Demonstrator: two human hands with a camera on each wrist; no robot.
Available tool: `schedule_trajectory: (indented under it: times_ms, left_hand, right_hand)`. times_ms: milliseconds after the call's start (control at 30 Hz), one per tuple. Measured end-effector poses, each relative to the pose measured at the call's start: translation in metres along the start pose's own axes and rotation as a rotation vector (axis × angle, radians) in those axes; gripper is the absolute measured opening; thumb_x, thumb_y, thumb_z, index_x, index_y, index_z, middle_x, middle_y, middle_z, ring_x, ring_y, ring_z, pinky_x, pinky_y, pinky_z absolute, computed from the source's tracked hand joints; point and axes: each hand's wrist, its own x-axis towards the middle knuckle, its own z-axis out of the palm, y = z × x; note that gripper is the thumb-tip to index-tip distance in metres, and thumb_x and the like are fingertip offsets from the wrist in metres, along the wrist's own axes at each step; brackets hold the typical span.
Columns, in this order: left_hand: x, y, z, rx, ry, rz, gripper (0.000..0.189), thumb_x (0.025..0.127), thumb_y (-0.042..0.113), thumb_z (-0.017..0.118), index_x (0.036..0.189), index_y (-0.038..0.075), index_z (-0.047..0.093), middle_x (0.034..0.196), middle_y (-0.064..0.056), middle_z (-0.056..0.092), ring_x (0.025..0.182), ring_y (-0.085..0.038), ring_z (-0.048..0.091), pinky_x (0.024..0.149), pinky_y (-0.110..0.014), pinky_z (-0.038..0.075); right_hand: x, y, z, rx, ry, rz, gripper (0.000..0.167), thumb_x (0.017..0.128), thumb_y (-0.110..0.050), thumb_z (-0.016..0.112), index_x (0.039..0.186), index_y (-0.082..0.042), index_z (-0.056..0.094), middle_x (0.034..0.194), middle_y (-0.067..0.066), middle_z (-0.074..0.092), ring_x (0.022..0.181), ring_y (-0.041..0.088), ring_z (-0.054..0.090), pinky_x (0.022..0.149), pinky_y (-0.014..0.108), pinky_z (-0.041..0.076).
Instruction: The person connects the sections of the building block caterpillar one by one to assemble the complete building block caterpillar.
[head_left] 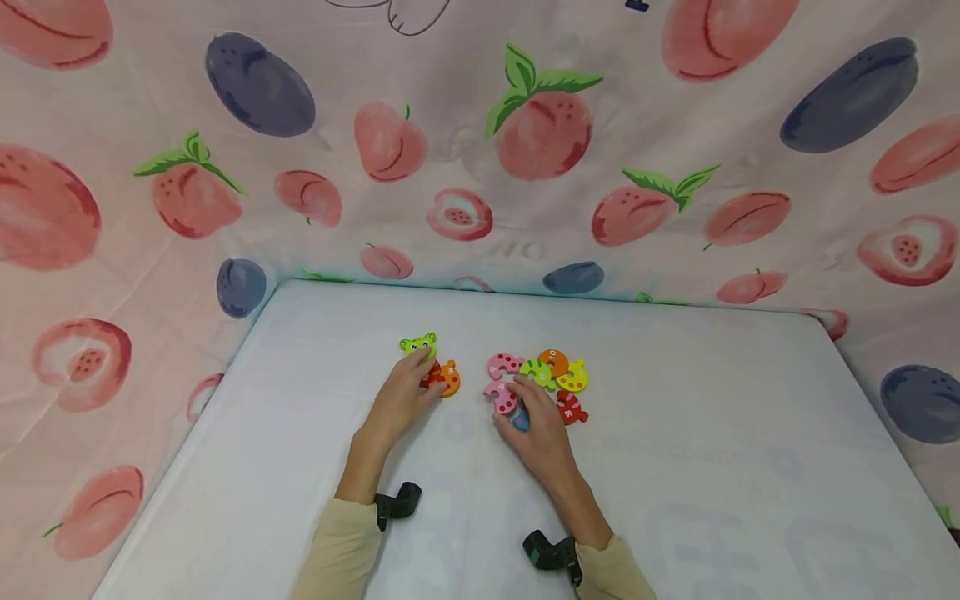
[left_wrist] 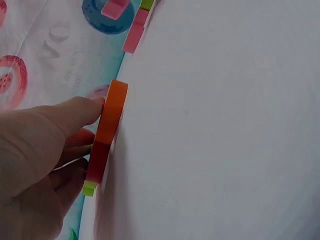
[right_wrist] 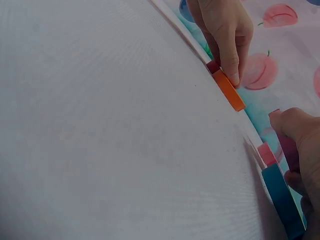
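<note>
My left hand (head_left: 401, 396) rests on a row of flat toy puzzle pieces. Its thumb touches an orange piece (head_left: 450, 379), and its fingers lie over a red piece (left_wrist: 98, 162) beside a green animal-head piece (head_left: 417, 343). Between thumb and fingers, my right hand (head_left: 542, 433) pinches a pink dotted piece (head_left: 500, 397), seen raised and tilted in the right wrist view. A blue piece (head_left: 521, 419) lies under that hand, partly hidden. Around it are another pink piece (head_left: 504, 364), a green striped piece (head_left: 537, 373) and a red numbered piece (head_left: 572, 408).
Beyond the right hand lie an orange numbered piece (head_left: 553, 362) and a yellow dotted piece (head_left: 573, 377). The white table (head_left: 712, 450) meets a fruit-print cloth (head_left: 465, 108) at the back and left. Each wrist wears a black camera.
</note>
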Motion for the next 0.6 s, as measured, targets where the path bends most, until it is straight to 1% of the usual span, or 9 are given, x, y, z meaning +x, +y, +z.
schedule_trajectory:
  times_ms: [200,300,500,600]
  left_hand:
    - [0.0008,0.0025,-0.0001,0.001,-0.006,-0.009,0.057,0.092,0.024,0.067,0.139,-0.001,0.049,0.154,-0.010,0.038,0.145,-0.029,0.032,0.118,-0.044,0.032]
    - [0.0010,0.0033,-0.0002,0.016,-0.016,-0.012,0.056,0.093,0.025,0.065,0.140,-0.001,0.048,0.155,-0.010,0.037,0.145,-0.029,0.032,0.118,-0.044,0.031]
    - [-0.0002,0.0032,-0.0002,0.025,-0.020,-0.009,0.056,0.093,0.023,0.064,0.140,-0.002,0.048,0.155,-0.010,0.037,0.145,-0.030,0.032,0.118,-0.045,0.030]
    - [-0.0010,0.0032,0.0001,0.025,-0.021,-0.010,0.055,0.093,0.022,0.063,0.140,-0.002,0.047,0.155,-0.010,0.036,0.145,-0.029,0.031,0.119,-0.045,0.029]
  right_hand:
    - [-0.0003,-0.0012,0.0000,0.015,-0.011,0.007,0.052,0.083,-0.026,0.076,0.130,-0.011,0.059,0.139,0.008,0.055,0.131,0.026,0.052,0.103,0.042,0.049]
    - [-0.0007,-0.0016,0.0002,0.000,-0.018,0.003,0.053,0.083,-0.027,0.076,0.131,-0.012,0.059,0.139,0.007,0.055,0.131,0.025,0.051,0.102,0.042,0.050]
    - [-0.0003,-0.0025,0.0015,-0.038,-0.038,-0.049,0.053,0.082,-0.027,0.077,0.130,-0.014,0.059,0.140,0.006,0.054,0.131,0.023,0.052,0.101,0.039,0.051]
    - [-0.0001,-0.0029,0.0028,-0.034,-0.033,-0.069,0.052,0.082,-0.025,0.078,0.129,-0.013,0.059,0.140,0.006,0.055,0.132,0.023,0.052,0.101,0.039,0.050]
